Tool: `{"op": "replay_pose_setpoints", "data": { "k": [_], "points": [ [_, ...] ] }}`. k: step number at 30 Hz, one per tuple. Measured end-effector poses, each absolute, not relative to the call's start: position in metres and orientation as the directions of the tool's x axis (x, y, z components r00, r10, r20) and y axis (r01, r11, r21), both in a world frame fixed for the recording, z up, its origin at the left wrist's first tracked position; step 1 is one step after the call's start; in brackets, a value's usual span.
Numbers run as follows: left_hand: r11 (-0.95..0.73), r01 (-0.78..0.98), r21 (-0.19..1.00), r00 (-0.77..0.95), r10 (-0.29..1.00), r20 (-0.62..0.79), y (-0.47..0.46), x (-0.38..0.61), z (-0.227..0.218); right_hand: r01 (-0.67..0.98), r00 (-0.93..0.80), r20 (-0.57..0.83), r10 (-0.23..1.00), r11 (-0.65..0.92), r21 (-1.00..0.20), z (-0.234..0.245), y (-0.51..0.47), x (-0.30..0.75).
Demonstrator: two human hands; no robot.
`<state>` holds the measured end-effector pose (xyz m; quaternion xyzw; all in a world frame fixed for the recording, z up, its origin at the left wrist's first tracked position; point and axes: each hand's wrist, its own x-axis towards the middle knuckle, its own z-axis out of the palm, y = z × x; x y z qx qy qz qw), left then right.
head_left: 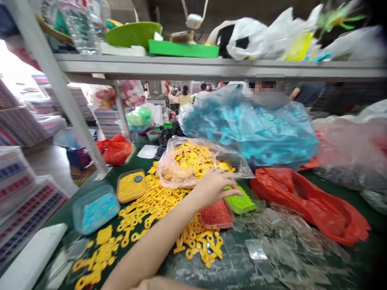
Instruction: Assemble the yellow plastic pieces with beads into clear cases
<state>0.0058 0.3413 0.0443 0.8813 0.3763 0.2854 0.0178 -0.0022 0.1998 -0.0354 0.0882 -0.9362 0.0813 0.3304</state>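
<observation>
My left hand (216, 184) reaches out over the middle of the table, fingers a little apart, with nothing visible in it. Beneath and beside it are a green tray of small grains (243, 200) and a red one (216, 214). Just behind the hand lies a clear plastic bag (169, 169) full of yellow plastic pieces (193, 159) with ring-shaped ends. More of these yellow pieces (157, 203) spread across the table under my forearm. At the bottom edge, part of my right arm or hand (166, 284) shows; its fingers cannot be made out.
To the left stand a blue tray (98, 211) and a yellow tray (131, 186). Clear flat plastic pieces (281, 237) lie at right, below a red bag (302, 201). A large bag of blue items (250, 129) stands behind. A metal shelf (193, 67) crosses overhead.
</observation>
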Motion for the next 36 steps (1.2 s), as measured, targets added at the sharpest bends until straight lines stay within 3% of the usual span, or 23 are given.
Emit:
{"op": "replay_pose_setpoints", "data": {
  "k": [4, 6, 7, 9, 10, 12, 14, 22, 36],
  "points": [
    [-0.56, 0.667, 0.491, 0.241, 0.786, 0.569, 0.281, -0.066, 0.042, -0.32, -0.753, 0.652, -0.088, 0.915, -0.247, -0.051, 0.204, -0.01],
    [-0.433, 0.711, 0.554, 0.045, 0.814, 0.579, 0.247, -0.103, 0.026, -0.355, -0.736, 0.676, -0.036, 0.871, -0.34, -0.058, 0.212, -0.01],
    [-0.352, 0.741, 0.573, -0.045, 0.824, 0.564, 0.23, -0.118, 0.016, -0.363, -0.716, 0.698, 0.025, 0.841, -0.402, -0.061, 0.217, -0.009],
    [-0.191, 0.784, 0.591, -0.166, 0.853, 0.495, 0.199, -0.142, -0.005, -0.325, -0.611, 0.676, 0.412, 0.648, -0.689, -0.063, 0.228, -0.007],
    [-0.134, 0.799, 0.586, -0.189, 0.87, 0.456, 0.186, -0.15, -0.016, -0.302, -0.578, 0.627, 0.522, 0.578, -0.759, -0.064, 0.233, -0.006],
    [-0.062, 0.827, 0.559, -0.182, 0.911, 0.37, 0.164, -0.159, -0.034, -0.258, -0.528, 0.518, 0.672, 0.455, -0.852, -0.064, 0.241, -0.006],
    [-0.039, 0.848, 0.528, -0.145, 0.942, 0.304, 0.151, -0.161, -0.049, -0.22, -0.525, 0.445, 0.725, 0.39, -0.894, -0.065, 0.244, -0.008],
    [-0.047, 0.874, 0.484, -0.119, 0.944, 0.307, 0.145, -0.155, -0.072, -0.041, -0.65, 0.241, 0.72, 0.284, -0.958, -0.073, 0.24, -0.015],
    [-0.077, 0.867, 0.492, -0.08, 0.954, 0.289, 0.145, -0.157, -0.086, 0.063, -0.664, 0.127, 0.737, 0.224, -0.973, -0.075, 0.248, -0.014]
  ]
}}
